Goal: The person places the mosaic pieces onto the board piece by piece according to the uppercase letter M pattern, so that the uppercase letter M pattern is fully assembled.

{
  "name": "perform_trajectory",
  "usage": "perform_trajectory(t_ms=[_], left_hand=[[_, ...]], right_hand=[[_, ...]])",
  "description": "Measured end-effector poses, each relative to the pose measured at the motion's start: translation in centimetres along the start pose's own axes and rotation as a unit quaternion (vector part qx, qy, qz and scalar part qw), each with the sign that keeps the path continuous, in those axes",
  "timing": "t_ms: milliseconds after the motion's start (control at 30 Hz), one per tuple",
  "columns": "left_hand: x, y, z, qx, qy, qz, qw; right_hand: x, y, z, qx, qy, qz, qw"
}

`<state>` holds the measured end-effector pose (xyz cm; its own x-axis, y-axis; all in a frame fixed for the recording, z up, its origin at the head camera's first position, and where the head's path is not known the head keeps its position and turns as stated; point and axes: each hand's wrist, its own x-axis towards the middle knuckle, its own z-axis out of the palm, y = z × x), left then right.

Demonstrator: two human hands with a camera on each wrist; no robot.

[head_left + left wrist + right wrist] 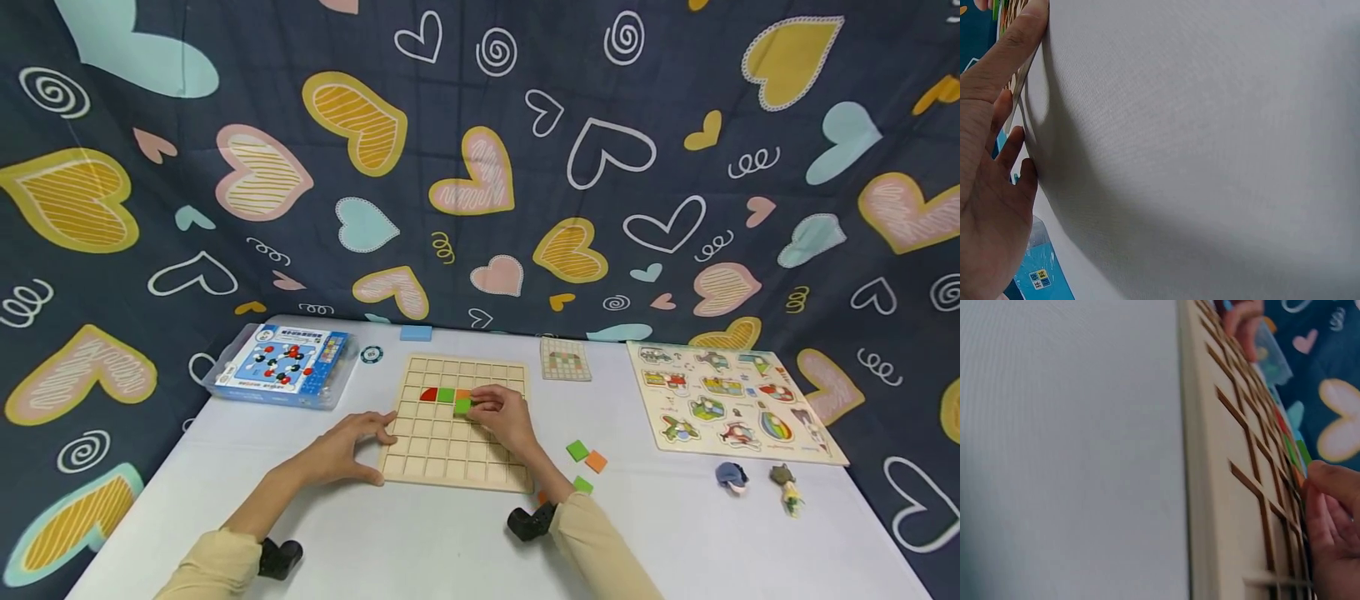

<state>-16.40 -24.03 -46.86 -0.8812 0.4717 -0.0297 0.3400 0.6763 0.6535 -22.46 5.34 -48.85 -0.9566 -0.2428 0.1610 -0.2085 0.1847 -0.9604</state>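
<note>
A wooden grid board [427,468] lies on the table in the head view. In one of its rows sit a red rounded piece [428,394], a green square tile [446,395] and an orange tile [464,392], partly covered by fingers. My right hand [504,417] pinches another green square tile [462,407] over the board, just below that row; in the right wrist view this tile [1304,452] shows tilted at the fingertips. At the board's left edge, my left hand [351,447] touches the rim with fingers and thumb spread, also seen in the left wrist view.
Loose green [577,451] and orange [596,461] tiles lie right of the board. A pattern card [566,372] is behind it. A boxed set [281,367], a round chip [372,355] and a blue block [416,333] stand left. Further right are a picture puzzle [720,396] and two small figures [732,477].
</note>
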Motion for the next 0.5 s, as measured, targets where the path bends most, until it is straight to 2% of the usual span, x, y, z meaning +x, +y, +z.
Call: perform_trajectory(t_ms=[300,500], left_hand=[[0.0,-0.3,0.2,0.005,0.002,0.001,1.0000],[0.2,-0.3,0.1,0.000,0.000,-0.002,1.0000]], right_hand=[[0.2,-0.5,3.0,0.005,0.009,-0.005,1.000],[0.5,-0.7,3.8,-0.010,0.011,-0.006,1.000]])
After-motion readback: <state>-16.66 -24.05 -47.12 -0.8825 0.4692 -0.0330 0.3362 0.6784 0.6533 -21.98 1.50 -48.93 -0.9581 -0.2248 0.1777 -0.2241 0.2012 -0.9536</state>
